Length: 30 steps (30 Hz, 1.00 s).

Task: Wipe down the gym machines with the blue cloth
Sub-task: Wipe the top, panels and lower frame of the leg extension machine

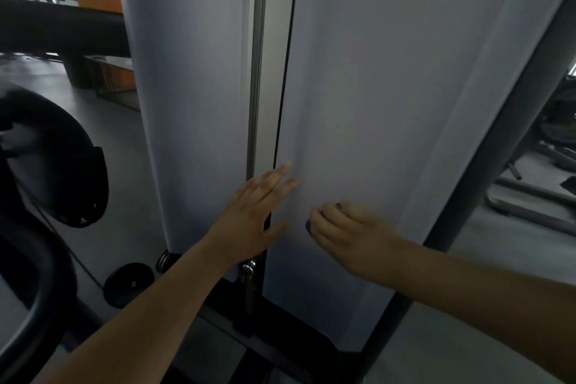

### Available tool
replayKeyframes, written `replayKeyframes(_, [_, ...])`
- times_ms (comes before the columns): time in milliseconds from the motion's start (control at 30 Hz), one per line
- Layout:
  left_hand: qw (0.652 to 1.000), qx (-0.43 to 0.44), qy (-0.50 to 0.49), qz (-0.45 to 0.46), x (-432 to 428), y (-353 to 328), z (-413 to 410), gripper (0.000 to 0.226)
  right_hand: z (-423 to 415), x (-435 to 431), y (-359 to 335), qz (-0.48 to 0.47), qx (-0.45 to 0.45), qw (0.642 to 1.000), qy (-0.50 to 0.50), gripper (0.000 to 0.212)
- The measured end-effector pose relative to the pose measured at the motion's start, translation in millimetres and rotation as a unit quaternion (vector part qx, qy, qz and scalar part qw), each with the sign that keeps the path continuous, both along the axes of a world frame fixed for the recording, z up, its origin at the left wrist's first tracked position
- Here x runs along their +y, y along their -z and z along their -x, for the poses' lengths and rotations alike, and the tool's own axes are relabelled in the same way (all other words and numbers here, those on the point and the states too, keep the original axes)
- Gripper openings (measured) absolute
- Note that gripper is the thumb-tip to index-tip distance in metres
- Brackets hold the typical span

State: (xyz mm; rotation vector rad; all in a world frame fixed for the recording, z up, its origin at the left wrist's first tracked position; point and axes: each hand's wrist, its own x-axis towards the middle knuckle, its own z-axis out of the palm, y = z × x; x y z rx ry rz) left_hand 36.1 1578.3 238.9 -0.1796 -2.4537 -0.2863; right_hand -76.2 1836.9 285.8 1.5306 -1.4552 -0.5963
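Note:
A tall pale grey shroud panel [389, 87] of a gym machine fills the middle of the view. My left hand [252, 215] lies flat against its lower left edge, fingers straight and spread, across the thin black cable [285, 72]. My right hand [346, 231] is curled against the panel just to the right. It grips the blue cloth [308, 225], of which only a small corner shows past the fingers.
A steel guide rod [258, 56] runs up beside the cable, with a second grey panel [187, 72] to its left. A dark slanted frame post [498, 150] borders the panel on the right. A black pulley cover [62, 165] and small black disc [129, 284] sit at the left.

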Motion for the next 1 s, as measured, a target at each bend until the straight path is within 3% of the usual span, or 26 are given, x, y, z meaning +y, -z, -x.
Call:
replayKeyframes(100, [1.000, -0.013, 0.000, -0.006, 3.4, -2.8, -3.1, 0.091, 4.0, 15.4, 19.7, -0.074, -0.017, 0.996, 0.047, 0.056])
replayKeyframes(200, [1.000, -0.026, -0.001, -0.012, 5.8, -5.6, -5.8, 0.091, 11.2, 12.8, 19.6, -0.109, -0.012, 0.991, 0.073, 0.055])
replayKeyframes(367, [0.999, -0.038, -0.008, -0.029, 13.2, -7.3, -9.8, 0.093, 17.4, 7.5, -13.4, -0.026, -0.055, 0.998, 0.019, 0.045])
replayKeyframes(500, [0.998, -0.044, -0.019, -0.048, 20.6, -6.4, -8.4, 0.091, 4.4, 19.0, 22.1, -0.099, -0.048, 0.994, -0.006, 0.044])
replayKeyframes(600, [0.998, -0.042, -0.022, -0.047, 21.4, -5.8, -9.4, 0.091, 6.7, 17.6, 10.0, -0.020, -0.112, 0.993, -0.005, 0.044])
replayKeyframes(700, [0.996, -0.049, -0.026, -0.065, 25.3, -5.2, -9.7, 0.093, 9.1, 14.1, -4.2, 0.014, -0.109, 0.994, -0.001, 0.049])
replayKeyframes(867, [0.995, -0.056, -0.025, -0.083, 31.0, -6.0, -10.4, 0.092, 6.8, 40.4, 36.9, -0.135, -0.096, 0.985, 0.047, 0.055])
replayKeyframes(1000, [0.993, -0.063, -0.033, -0.092, 35.2, -5.7, -11.5, 0.095, 13.7, 51.7, 5.5, -0.024, -0.105, 0.994, 0.009, 0.052])
